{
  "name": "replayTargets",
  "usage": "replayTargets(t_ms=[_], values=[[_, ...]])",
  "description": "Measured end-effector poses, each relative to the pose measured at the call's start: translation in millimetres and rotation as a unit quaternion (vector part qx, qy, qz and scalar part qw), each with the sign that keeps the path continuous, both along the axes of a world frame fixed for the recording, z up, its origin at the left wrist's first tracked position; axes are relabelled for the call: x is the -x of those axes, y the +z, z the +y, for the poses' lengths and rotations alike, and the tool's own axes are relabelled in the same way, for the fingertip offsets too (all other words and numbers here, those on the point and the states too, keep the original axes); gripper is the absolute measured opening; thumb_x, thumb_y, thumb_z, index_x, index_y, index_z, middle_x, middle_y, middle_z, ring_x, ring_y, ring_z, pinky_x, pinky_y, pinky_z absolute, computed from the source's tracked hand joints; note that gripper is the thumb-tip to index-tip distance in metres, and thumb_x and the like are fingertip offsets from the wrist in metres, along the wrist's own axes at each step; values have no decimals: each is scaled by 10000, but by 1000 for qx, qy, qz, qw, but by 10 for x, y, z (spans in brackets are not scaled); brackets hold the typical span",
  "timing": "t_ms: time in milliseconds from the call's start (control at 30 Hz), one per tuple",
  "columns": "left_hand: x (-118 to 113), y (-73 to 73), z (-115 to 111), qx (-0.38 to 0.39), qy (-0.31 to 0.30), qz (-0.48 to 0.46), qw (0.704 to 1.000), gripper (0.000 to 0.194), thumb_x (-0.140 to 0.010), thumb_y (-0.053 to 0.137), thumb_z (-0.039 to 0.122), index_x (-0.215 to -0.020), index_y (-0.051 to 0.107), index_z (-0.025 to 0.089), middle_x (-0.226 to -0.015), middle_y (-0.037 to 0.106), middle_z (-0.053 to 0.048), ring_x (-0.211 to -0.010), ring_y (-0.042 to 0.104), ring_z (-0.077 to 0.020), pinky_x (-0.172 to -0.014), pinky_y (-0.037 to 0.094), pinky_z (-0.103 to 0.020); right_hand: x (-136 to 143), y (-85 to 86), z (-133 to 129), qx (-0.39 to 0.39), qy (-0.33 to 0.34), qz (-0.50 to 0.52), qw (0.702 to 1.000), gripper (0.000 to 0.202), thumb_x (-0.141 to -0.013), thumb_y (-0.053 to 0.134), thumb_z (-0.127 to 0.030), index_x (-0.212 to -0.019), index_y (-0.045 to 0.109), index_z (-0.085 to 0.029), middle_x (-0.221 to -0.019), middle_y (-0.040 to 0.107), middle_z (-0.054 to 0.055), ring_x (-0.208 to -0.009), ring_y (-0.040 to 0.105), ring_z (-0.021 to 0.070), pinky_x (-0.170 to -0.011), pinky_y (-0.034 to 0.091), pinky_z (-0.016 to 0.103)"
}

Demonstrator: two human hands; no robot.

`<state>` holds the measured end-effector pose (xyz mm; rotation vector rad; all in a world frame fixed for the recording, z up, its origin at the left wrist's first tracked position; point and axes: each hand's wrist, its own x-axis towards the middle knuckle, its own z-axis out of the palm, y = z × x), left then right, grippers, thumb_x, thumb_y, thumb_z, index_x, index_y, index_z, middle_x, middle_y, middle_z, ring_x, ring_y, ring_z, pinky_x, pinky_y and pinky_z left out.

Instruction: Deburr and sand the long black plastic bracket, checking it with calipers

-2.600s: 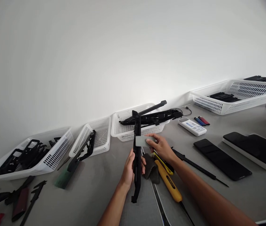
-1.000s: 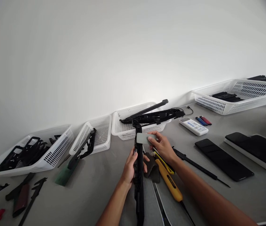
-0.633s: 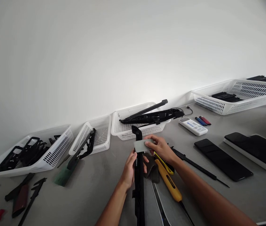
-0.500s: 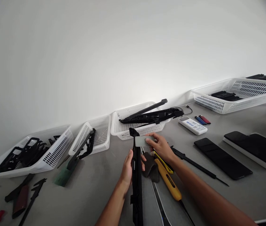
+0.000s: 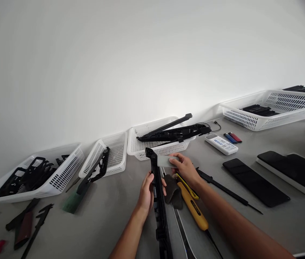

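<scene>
My left hand (image 5: 146, 194) is closed round a long black plastic part (image 5: 161, 212), whose ribbed inner side shows; its hooked top end points toward the baskets. In my right hand (image 5: 186, 169) is a thin, flat, pale grey rectangular piece (image 5: 165, 161), pinched between thumb and fingers. The grey piece's left edge meets or overlaps the upper part of the black one; I cannot tell whether they touch. Beneath my right hand lie a dark cloth (image 5: 173, 190), a yellow cutter knife (image 5: 187, 187) and a yellow-handled corded tool (image 5: 194, 208).
White baskets (image 5: 117, 169) with black parts line the wall, another basket (image 5: 249, 124) standing at the right. Dark phone-like slabs (image 5: 256, 181), a white labelled device (image 5: 221, 144) and a black caliper (image 5: 222, 187) lie at right. A green-bladed scraper (image 5: 74, 203) rests at left.
The black part has turned so its ribbed inside shows, its top end shifting left and its lower end right. My right hand has moved slightly right. Another person's hand has left the right edge.
</scene>
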<state>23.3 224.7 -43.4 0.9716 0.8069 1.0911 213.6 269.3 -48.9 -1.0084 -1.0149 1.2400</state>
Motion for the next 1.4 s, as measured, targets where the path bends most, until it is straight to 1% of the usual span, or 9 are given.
replayTargets(t_ms=[133, 300, 500, 800, 900, 1067, 1167, 1300, 1400], values=[[21, -83, 9, 0, -55, -26, 998, 442, -987, 603, 556, -1222, 574, 182, -809, 783, -47, -512, 695, -187, -484, 463, -256, -38, 0, 13, 4, 8, 19, 1000, 422, -832, 793, -564, -1018, 665, -208, -714, 642, -21, -552, 599, 140, -573, 572, 305], [59, -133, 18, 13, -112, -54, 992, 682, -1013, 530, 528, -1596, 353, 224, -909, 827, -72, -542, 746, -227, -504, 490, -271, -34, 19, -1, 11, 6, 25, 1000, 458, -814, 814, -581, -1033, 663, -208, -664, 607, -39, -532, 580, 146, -539, 541, 296], [46, -36, -6, 41, -103, -9, 994, 651, -1034, 460, 650, -1215, 714, 78, -641, 753, -99, -400, 625, -188, -424, 417, -263, -37, 92, -52, -8, 95, 18, 995, 432, -816, 846, -561, -995, 706, -193, -769, 675, -1, -535, 577, 120, -526, 533, 277], [11, -68, -3, 26, -140, -10, 990, 558, -1053, 499, 555, -1422, 537, 138, -766, 789, -68, -383, 637, -176, -355, 455, -241, -77, 111, -48, -43, 22, -53, 997, 450, -866, 782, -599, -1076, 697, -210, -768, 677, 3, -546, 557, 138, -511, 507, 279], [3, -101, 9, 7, -128, -12, 992, 472, -1049, 529, 524, -1368, 518, 177, -859, 806, -68, -390, 644, -162, -355, 465, -235, -57, 103, -48, -37, 74, -46, 995, 428, -860, 783, -586, -1039, 698, -206, -788, 678, 9, -566, 600, 149, -535, 527, 292], [-12, -120, 7, 10, -93, -20, 995, 409, -1046, 548, 497, -1331, 465, 216, -940, 819, -67, -375, 629, -149, -362, 468, -235, -3, 98, -55, -45, -57, -70, 995, 403, -856, 775, -571, -1033, 664, -226, -806, 680, 6, -562, 631, 160, -517, 522, 290], [-5, -91, 0, 10, -108, -22, 994, 458, -1052, 521, 485, -1408, 413, 218, -950, 822, -76, -363, 621, -157, -346, 454, -245, 1, 103, -56, -53, 14, -46, 997, 398, -862, 762, -580, -1017, 670, -225, -821, 681, 9, -579, 628, 155, -562, 563, 305], [6, -53, -7, 17, -122, -15, 992, 402, -1059, 477, 460, -1363, 444, 201, -866, 808, -60, -357, 604, -154, -336, 431, -234, -24, 119, -51, -56, -55, -71, 994, 407, -870, 751, -573, -1061, 662, -224, -782, 662, 0, -567, 598, 151, -531, 536, 287], [6, -61, -6, 12, -132, -13, 991, 392, -1071, 435, 466, -1353, 456, 194, -807, 791, -48, -360, 605, -156, -335, 436, -226, -48, 128, -50, -69, -17, -59, 996, 404, -877, 740, -570, -1069, 667, -222, -826, 667, 5, -597, 601, 150, -570, 560, 298]])
